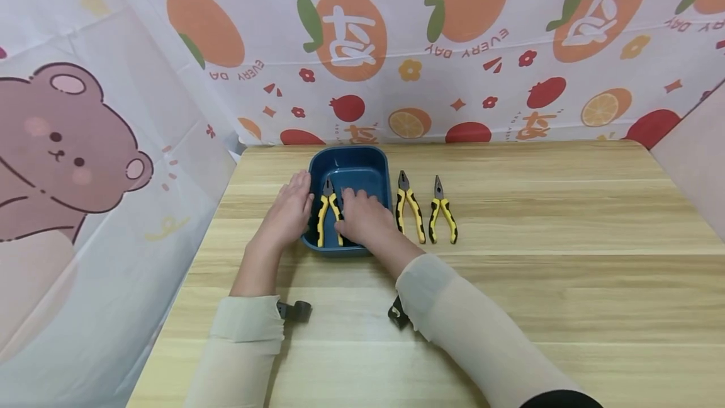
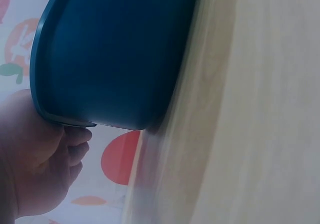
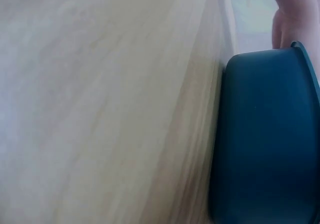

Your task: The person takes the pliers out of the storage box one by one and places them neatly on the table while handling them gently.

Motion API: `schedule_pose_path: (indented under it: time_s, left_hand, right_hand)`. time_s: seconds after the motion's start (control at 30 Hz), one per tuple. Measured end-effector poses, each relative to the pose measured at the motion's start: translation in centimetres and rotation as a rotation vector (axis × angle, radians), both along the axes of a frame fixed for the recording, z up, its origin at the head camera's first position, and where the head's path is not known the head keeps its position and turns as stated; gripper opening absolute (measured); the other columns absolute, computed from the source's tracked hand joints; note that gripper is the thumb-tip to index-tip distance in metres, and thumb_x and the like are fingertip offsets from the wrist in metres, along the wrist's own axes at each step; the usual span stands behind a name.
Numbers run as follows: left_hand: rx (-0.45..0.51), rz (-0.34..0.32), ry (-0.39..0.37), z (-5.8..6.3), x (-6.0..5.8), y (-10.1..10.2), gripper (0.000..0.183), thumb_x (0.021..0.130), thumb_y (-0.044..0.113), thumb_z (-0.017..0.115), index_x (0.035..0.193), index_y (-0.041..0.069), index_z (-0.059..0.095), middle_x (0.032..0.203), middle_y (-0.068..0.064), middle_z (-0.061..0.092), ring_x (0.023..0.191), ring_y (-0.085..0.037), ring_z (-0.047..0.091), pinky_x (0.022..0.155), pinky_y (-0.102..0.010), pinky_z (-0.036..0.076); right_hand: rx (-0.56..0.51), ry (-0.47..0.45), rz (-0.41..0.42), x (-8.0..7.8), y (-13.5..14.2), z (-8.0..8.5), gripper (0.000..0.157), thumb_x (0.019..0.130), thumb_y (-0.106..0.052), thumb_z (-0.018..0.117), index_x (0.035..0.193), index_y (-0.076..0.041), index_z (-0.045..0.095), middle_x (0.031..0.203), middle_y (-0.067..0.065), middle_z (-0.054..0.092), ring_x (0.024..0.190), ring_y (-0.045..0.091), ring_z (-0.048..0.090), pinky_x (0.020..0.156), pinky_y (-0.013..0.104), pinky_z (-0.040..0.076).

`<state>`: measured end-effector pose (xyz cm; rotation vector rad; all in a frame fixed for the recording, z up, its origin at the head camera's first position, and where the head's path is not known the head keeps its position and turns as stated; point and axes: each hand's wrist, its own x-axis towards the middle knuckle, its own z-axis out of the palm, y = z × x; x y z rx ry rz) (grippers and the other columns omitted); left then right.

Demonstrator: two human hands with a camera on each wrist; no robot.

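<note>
A deep blue plastic tray (image 1: 362, 155) stands on the table. My left hand (image 1: 287, 209) holds its left side, the fingers lying along the outer wall; in the left wrist view the hand (image 2: 37, 159) is at the rim. Inside the tray lies a pair of combination pliers (image 1: 330, 203) with yellow-and-black handles, jaws toward the far end. My right hand (image 1: 365, 216) reaches into the tray beside these pliers, fingers bent over a tool. Only a small grey tip of that tool shows; the hand covers the rest.
Right of the tray, larger combination pliers (image 1: 409, 206) and long-nose pliers (image 1: 442, 209) lie side by side on the wooden table (image 1: 566, 219). A fruit-print cloth (image 1: 396, 49) hangs behind the table, and a bear-print cloth (image 1: 85, 143) hangs at the left.
</note>
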<state>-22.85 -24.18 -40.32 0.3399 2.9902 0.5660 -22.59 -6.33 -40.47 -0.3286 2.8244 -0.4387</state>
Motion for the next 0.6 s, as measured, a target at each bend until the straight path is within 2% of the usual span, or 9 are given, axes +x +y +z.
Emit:
schedule_pose_path:
  time_s: [0.13, 0.23, 0.4, 0.6]
  left_hand:
    - [0.014, 0.008, -0.016, 0.02, -0.03, -0.01, 0.057, 0.108, 0.026, 0.029, 0.158, 0.004, 0.011, 0.166, -0.009, 0.004, 0.154, -0.028, 0.003, 0.125, -0.05, 0.005]
    - [0.02, 0.011, -0.02, -0.06, -0.05, -0.05, 0.057, 0.108, 0.026, 0.029, 0.158, 0.004, 0.012, 0.166, -0.009, 0.005, 0.154, -0.027, 0.003, 0.125, -0.049, 0.006]
    - [0.032, 0.01, -0.008, -0.17, -0.11, -0.03, 0.057, 0.108, 0.026, 0.031, 0.157, 0.004, 0.014, 0.166, -0.011, 0.008, 0.154, -0.027, 0.004, 0.125, -0.048, 0.008]
    - [0.05, 0.017, 0.0, 0.12, -0.11, 0.12, 0.057, 0.108, 0.026, 0.033, 0.157, 0.004, 0.016, 0.165, -0.012, 0.013, 0.154, -0.026, 0.006, 0.125, -0.047, 0.009]
  right_hand:
    - [-0.099, -0.047, -0.053, -0.3, 0.08, 0.19, 0.077, 0.088, -0.055, 0.064, 0.148, -0.015, 0.038, 0.14, 0.01, 0.053, 0.122, 0.03, 0.056, 0.097, 0.055, 0.052]
    - [-0.145, -0.098, -0.05, -0.46, 0.1, 0.16, 0.075, 0.089, -0.054, 0.061, 0.148, -0.013, 0.039, 0.143, 0.01, 0.051, 0.125, 0.029, 0.054, 0.098, 0.057, 0.05]
    - [-0.178, -0.139, 0.034, -0.67, 0.13, -0.02, 0.065, 0.094, -0.049, 0.049, 0.147, -0.012, 0.045, 0.146, 0.011, 0.048, 0.127, 0.028, 0.051, 0.103, 0.053, 0.047]
    - [-0.099, -0.079, 0.148, -0.68, -0.05, -0.25, 0.06, 0.097, -0.047, 0.047, 0.147, -0.012, 0.044, 0.14, 0.012, 0.048, 0.124, 0.03, 0.052, 0.106, 0.048, 0.046]
